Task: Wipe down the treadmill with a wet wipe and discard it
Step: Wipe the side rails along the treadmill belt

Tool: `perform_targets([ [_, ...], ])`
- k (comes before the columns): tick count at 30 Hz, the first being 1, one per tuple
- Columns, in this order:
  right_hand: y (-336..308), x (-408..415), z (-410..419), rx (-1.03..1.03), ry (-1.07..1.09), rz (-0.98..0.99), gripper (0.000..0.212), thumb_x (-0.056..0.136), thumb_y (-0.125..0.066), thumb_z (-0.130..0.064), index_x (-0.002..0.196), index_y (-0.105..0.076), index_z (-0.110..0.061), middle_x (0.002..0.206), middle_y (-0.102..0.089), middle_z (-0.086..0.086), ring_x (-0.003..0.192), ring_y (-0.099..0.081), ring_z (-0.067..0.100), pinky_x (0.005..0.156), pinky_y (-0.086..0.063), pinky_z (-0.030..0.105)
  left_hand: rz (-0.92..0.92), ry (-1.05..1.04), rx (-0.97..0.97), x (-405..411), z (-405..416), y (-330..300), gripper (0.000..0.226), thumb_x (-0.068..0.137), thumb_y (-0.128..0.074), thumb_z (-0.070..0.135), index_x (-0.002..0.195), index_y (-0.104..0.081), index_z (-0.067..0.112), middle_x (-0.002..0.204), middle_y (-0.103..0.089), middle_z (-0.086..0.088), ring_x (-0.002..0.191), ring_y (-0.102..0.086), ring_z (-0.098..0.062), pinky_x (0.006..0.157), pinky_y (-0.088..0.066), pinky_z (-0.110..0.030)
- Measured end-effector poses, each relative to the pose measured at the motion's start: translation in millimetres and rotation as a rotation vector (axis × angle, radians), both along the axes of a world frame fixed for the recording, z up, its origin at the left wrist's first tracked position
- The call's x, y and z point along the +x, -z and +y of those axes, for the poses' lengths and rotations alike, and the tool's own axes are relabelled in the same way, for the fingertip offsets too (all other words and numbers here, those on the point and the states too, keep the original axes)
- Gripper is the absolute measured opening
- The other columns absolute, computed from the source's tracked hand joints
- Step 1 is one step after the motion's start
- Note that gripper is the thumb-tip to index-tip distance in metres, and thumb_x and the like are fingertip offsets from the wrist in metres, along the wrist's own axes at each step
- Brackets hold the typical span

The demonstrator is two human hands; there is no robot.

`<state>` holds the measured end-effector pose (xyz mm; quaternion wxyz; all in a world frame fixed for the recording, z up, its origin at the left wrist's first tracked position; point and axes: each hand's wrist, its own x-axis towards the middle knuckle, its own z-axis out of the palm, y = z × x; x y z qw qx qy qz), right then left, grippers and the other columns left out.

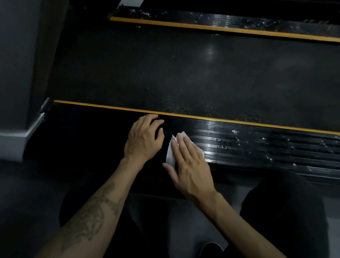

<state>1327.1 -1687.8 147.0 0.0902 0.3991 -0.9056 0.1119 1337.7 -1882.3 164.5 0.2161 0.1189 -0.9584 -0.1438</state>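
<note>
The right hand (190, 166) lies flat, with straight fingers, on a white wet wipe (172, 151) and presses it on the near side rail (264, 147) of the treadmill. Only the left and far edges of the wipe show from under the fingers. The left hand (144, 139) rests just beside it on the left, on the same rail, with fingers loosely bent and grasping nothing. Beyond the rail runs a yellow stripe (206, 117), and after it the dark belt (189, 73). The ribbed rail to the right of the wipe looks shiny. The person's dark trousers (283, 217) are at the near edge.
</note>
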Motion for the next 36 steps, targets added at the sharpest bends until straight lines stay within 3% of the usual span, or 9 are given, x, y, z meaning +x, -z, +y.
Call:
perform_targets([
  [2,-1.6,-15.3,15.0,0.014,-0.051,0.006,0.070,0.108,-0.030,-0.053,0.159,-0.033,-0.007,0.167,-0.028,0.012,0.156,-0.022,0.023,0.124,-0.028,0.044,0.002,0.002,0.001,0.2,0.0,1.0,0.033,0.097,-0.060,0.023,0.126,-0.070,0.012,0.132,-0.062,-0.005,0.123,-0.057,-0.024,0.100,-0.049,-0.043],
  [7,-8.2,-16.5,11.8,-0.071,0.261,-0.031,0.076,0.106,-0.024,-0.057,0.156,-0.036,-0.001,0.164,-0.032,0.017,0.155,-0.026,0.026,0.127,-0.014,0.037,0.007,-0.004,-0.008,-0.6,-0.2,1.6,0.031,0.096,-0.062,0.021,0.125,-0.071,0.012,0.131,-0.063,-0.006,0.122,-0.058,-0.026,0.099,-0.050,-0.044],
  [13,-3.1,-12.6,17.6,-0.011,0.009,0.013,0.076,0.104,-0.035,-0.058,0.158,-0.035,-0.006,0.166,-0.030,0.012,0.156,-0.023,0.021,0.125,-0.024,0.041,0.021,0.002,-0.014,-0.7,-0.9,1.7,0.033,0.096,-0.058,0.023,0.124,-0.072,0.012,0.130,-0.064,-0.007,0.121,-0.059,-0.026,0.098,-0.050,-0.044],
  [19,-4.8,-7.9,11.7,-0.074,0.273,-0.010,0.075,0.107,-0.024,-0.055,0.156,-0.036,0.001,0.163,-0.032,0.019,0.154,-0.026,0.028,0.126,-0.024,0.044,0.025,-0.001,-0.024,-0.8,0.5,1.2,0.029,0.096,-0.063,0.019,0.122,-0.072,0.011,0.128,-0.064,-0.007,0.119,-0.060,-0.026,0.096,-0.052,-0.044],
  [24,-2.4,1.2,10.9,-0.038,0.008,0.036,0.069,0.106,-0.032,-0.052,0.156,-0.039,-0.004,0.164,-0.033,0.015,0.155,-0.027,0.024,0.124,-0.027,0.042,0.039,0.027,0.001,0.9,-1.0,1.1,0.031,0.097,-0.057,0.025,0.120,-0.074,0.013,0.126,-0.065,-0.005,0.116,-0.061,-0.025,0.094,-0.053,-0.043],
  [31,1.3,7.6,11.5,-0.123,0.301,0.006,0.070,0.108,-0.027,-0.050,0.155,-0.038,0.000,0.164,-0.033,0.018,0.155,-0.026,0.028,0.126,-0.022,0.043,0.031,0.094,0.031,3.8,0.5,-2.5,0.037,0.096,-0.052,0.033,0.116,-0.076,0.014,0.124,-0.066,-0.002,0.115,-0.062,-0.023,0.092,-0.053,-0.043],
  [36,4.8,9.5,15.3,-0.042,0.043,0.037,0.067,0.107,-0.032,-0.050,0.157,-0.037,-0.005,0.166,-0.031,0.012,0.156,-0.023,0.022,0.124,-0.025,0.042,0.045,0.089,0.020,4.6,0.3,-1.4,0.037,0.097,-0.050,0.031,0.117,-0.076,0.014,0.123,-0.067,-0.002,0.114,-0.062,-0.022,0.092,-0.054,-0.041],
])
